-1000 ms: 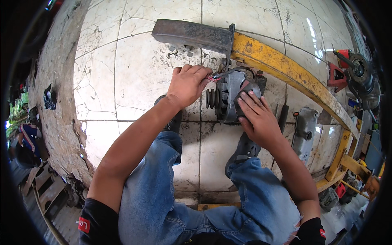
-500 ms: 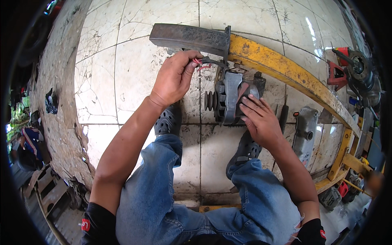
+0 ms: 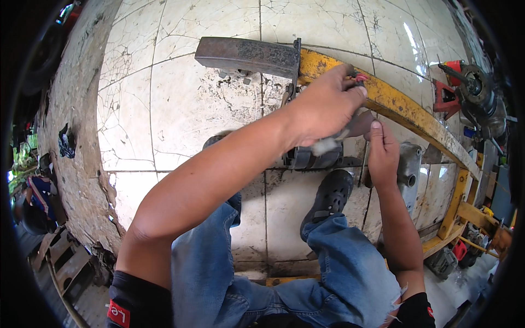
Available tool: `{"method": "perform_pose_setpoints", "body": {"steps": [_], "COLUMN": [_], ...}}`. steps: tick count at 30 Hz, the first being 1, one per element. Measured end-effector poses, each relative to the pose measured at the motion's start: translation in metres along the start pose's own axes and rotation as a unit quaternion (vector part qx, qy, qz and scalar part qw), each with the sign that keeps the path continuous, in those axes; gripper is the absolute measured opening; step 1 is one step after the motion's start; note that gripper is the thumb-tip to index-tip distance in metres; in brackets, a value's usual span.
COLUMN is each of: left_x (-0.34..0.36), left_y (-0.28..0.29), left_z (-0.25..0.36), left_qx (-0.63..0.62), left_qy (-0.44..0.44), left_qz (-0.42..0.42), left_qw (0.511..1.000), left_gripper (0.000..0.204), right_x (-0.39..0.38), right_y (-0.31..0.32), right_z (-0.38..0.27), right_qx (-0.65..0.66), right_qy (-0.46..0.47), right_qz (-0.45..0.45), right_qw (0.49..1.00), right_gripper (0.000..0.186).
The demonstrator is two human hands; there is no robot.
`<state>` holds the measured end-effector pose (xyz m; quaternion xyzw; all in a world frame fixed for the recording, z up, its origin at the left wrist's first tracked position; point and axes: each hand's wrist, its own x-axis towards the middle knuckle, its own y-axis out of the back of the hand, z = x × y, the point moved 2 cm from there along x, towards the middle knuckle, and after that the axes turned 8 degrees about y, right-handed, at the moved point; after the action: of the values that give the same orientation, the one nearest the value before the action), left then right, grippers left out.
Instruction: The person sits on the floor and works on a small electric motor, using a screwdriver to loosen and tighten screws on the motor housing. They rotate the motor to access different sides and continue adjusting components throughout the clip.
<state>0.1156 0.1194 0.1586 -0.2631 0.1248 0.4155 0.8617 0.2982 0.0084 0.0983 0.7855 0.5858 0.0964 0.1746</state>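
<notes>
My left hand [image 3: 331, 104] reaches across to the right, its fingers closed on a wire with a red and black end [image 3: 360, 80]. Just below it, my right hand [image 3: 383, 150] pinches the edge of a flat brown piece of sandpaper [image 3: 361, 124] between thumb and fingers. Beneath both hands sits a grey metal alternator [image 3: 317, 157] on the tiled floor. My left hand and forearm hide most of it. A small pale blurred patch shows under my left wrist, too smeared to make out.
A yellow steel beam [image 3: 402, 104] with a dark square end [image 3: 246, 54] curves behind the alternator. On the right lie a grey metal cover [image 3: 409, 169] and a red jack stand [image 3: 445, 100]. My shoe [image 3: 331, 197] stands close in front of the alternator.
My left hand has swung right with the wire, from left of the alternator to above it. My right hand has lifted off the alternator and moved right, now pinching the sandpaper.
</notes>
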Motion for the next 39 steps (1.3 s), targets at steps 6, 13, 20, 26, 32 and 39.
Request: {"method": "perform_pose_setpoints", "body": {"steps": [6,13,20,26,32,39], "left_x": [-0.004,-0.025,-0.056,-0.06,-0.055,-0.056], "left_y": [-0.011,0.06,0.133,0.132,0.121,0.115], "left_z": [-0.038,-0.05,-0.122,-0.15,-0.147,-0.141], "left_qx": [0.366,0.292,0.352,0.407,0.409,0.469], "left_qy": [-0.061,-0.044,0.107,0.068,0.101,0.079], "left_qz": [-0.071,0.025,0.152,0.046,0.012,0.024], "left_qw": [0.926,0.955,0.917,0.91,0.907,0.879], "left_gripper": [0.061,0.044,0.05,0.069,0.074,0.073], "right_x": [0.004,0.014,0.031,0.027,0.012,-0.005], "right_y": [0.003,0.024,0.083,0.072,-0.032,-0.085], "right_z": [0.017,0.064,0.122,0.067,-0.012,-0.011], "right_qx": [0.381,0.337,0.107,-0.134,-0.146,-0.317], "right_qy": [-0.264,-0.336,-0.211,0.003,0.212,0.349], "right_qz": [-0.007,0.022,0.123,0.222,0.024,-0.3], "right_qw": [0.886,0.879,0.964,0.966,0.966,0.829], "right_gripper": [0.039,0.038,0.041,0.038,0.02,0.051]}}
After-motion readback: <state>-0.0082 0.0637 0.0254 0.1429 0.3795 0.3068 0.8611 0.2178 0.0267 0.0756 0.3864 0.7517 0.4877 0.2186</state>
